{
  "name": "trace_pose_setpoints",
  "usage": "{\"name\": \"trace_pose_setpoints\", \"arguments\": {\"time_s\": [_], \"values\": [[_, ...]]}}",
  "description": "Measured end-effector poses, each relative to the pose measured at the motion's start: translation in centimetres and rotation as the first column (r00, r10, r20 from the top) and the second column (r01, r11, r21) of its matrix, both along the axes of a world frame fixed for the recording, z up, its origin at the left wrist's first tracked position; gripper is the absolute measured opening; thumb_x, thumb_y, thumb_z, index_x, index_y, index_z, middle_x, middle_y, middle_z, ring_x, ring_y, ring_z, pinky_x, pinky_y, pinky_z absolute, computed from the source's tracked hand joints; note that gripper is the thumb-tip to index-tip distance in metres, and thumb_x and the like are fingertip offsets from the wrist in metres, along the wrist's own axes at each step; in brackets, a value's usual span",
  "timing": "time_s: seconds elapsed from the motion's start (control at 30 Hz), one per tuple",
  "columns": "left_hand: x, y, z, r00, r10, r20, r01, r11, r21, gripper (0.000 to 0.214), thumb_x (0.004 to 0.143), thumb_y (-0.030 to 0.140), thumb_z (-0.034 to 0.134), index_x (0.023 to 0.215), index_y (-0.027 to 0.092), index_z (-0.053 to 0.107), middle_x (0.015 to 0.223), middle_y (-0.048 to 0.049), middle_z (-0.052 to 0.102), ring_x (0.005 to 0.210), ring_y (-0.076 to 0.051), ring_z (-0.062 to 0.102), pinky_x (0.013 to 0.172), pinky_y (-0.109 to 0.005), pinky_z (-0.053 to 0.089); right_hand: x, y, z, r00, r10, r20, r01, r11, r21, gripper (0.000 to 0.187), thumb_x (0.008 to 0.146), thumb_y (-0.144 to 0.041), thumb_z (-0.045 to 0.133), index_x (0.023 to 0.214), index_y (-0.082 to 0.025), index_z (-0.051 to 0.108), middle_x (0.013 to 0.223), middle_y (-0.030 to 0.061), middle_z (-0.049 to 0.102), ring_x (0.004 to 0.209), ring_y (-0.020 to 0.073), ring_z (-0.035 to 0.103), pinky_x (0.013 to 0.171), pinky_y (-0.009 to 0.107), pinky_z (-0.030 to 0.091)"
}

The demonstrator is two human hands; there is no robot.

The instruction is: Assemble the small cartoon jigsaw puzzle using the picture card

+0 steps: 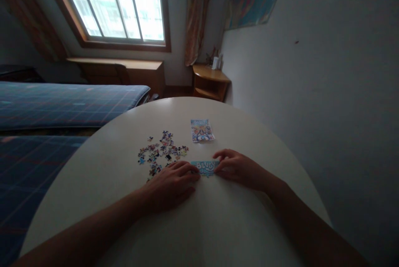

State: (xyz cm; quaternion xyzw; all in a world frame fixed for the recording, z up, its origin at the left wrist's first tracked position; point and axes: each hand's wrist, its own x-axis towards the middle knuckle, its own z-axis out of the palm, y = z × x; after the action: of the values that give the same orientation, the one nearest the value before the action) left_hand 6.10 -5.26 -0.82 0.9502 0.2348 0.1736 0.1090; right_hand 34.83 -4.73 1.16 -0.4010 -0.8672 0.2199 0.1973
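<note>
A partly joined strip of jigsaw puzzle (205, 167) lies flat on the table, light blue with white bubble-like lettering. My left hand (174, 184) rests on the tabletop with its bent fingers pressed together against the strip's left end. At the right end, the curled fingers and thumb of my right hand (235, 168) grip the strip's edge. Loose jigsaw pieces (162, 148) are scattered in a heap beyond my left hand, which hides some of them. Behind the strip lies a small printed picture sheet (202, 130) with a penguin-like figure at its lower edge.
All of this is on a round white table (218, 221). To the left stands a bed with a blue plaid cover (68, 105). A bare wall (327, 105) runs along the right. A wooden corner shelf (212, 75) and a window (124, 5) are at the back.
</note>
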Motion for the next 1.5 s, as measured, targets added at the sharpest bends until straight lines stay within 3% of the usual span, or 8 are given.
{"name": "trace_pose_setpoints", "arguments": {"time_s": [0.1,0.23,0.37,0.47,0.6,0.8,1.13,1.5], "values": [[-0.2,0.4,0.2,0.996,0.074,0.051,-0.076,0.997,0.024,0.023,0.092,0.021,0.056,0.114,0.023,0.062,0.119,-0.0072,0.066,0.109,-0.022,0.06,0.097,-0.04,0.051,0.0,0.0,0.2,1.0,0.007,0.002,-0.007,1.0,-0.01,0.009,0.088,-0.026,0.068,0.09,-0.025,0.076,0.12,0.0073,0.064,0.097,0.0168,0.066,0.086,0.032,0.055],[-1.6,2.0,0.4,0.952,0.27,0.142,-0.278,0.96,0.04,0.018,0.095,0.021,0.05,0.098,0.021,0.068,0.104,-0.0057,0.071,0.097,-0.02,0.065,0.089,-0.037,0.053,0.3,0.1,0.6,1.0,0.001,-0.002,-0.001,1.0,-0.002,0.01,0.089,-0.028,0.066,0.094,-0.024,0.075,0.119,0.0077,0.064,0.1,0.0177,0.066,0.09,0.034,0.054],[-3.6,4.1,0.4,0.825,0.54,0.168,-0.55,0.835,0.02,0.019,0.094,0.028,0.052,0.09,0.022,0.07,0.099,-0.0046,0.073,0.094,-0.022,0.066,0.087,-0.037,0.053,0.5,0.2,0.9,1.0,-0.011,-0.024,0.012,1.0,0.029,0.012,0.091,-0.03,0.064,0.097,-0.025,0.073,0.117,0.0071,0.065,0.103,0.0184,0.066,0.093,0.036,0.053],[-4.7,5.2,0.4,0.756,0.641,0.133,-0.646,0.763,-0.007,0.02,0.093,0.031,0.052,0.092,0.022,0.071,0.101,-0.0052,0.073,0.096,-0.024,0.066,0.088,-0.038,0.052,0.6,0.2,0.9,1.0,-0.01,-0.023,0.011,0.999,0.032,0.013,0.092,-0.031,0.062,0.097,-0.025,0.073,0.116,0.0073,0.065,0.103,0.0186,0.066,0.093,0.036,0.053],[-5.6,5.9,0.5,0.739,0.666,0.103,-0.668,0.744,-0.019,0.021,0.091,0.031,0.052,0.093,0.023,0.072,0.102,-0.0053,0.072,0.097,-0.025,0.065,0.087,-0.038,0.051,0.6,0.2,0.8,1.0,-0.019,-0.011,0.02,1.0,0.021,0.016,0.092,-0.033,0.062,0.102,-0.025,0.072,0.119,0.0082,0.065,0.105,0.0197,0.065,0.095,0.038,0.053],[-7.5,7.2,0.5,0.66,0.748,0.069,-0.748,0.663,-0.035,0.022,0.088,0.031,0.053,0.095,0.023,0.072,0.097,-0.0057,0.073,0.093,-0.024,0.066,0.085,-0.034,0.05,0.8,0.4,0.6,0.999,-0.038,-0.008,0.038,0.999,0.019,0.022,0.093,-0.037,0.06,0.107,-0.025,0.072,0.119,0.009,0.065,0.107,0.0206,0.065,0.096,0.038,0.053],[-8.2,8.0,-0.1,0.697,0.716,0.035,-0.715,0.698,-0.049,0.026,0.09,0.036,0.052,0.096,0.023,0.073,0.1,-0.0059,0.073,0.097,-0.024,0.065,0.089,-0.035,0.049,0.9,0.4,0.7,0.998,-0.056,-0.003,0.056,0.998,0.019,0.022,0.092,-0.035,0.061,0.106,-0.025,0.072,0.119,0.0092,0.066,0.107,0.0222,0.066,0.096,0.039,0.054],[-8.7,7.9,0.8,0.632,0.77,-0.088,-0.775,0.628,-0.064,0.026,0.087,0.036,0.058,0.104,0.023,0.073,0.101,-0.007,0.074,0.096,-0.025,0.067,0.084,-0.034,0.05,1.0,0.5,0.5,0.998,-0.061,0.035,0.062,0.998,-0.024,0.023,0.091,-0.034,0.06,0.108,-0.023,0.072,0.119,0.01,0.067,0.107,0.0224,0.066,0.097,0.039,0.053]]}}
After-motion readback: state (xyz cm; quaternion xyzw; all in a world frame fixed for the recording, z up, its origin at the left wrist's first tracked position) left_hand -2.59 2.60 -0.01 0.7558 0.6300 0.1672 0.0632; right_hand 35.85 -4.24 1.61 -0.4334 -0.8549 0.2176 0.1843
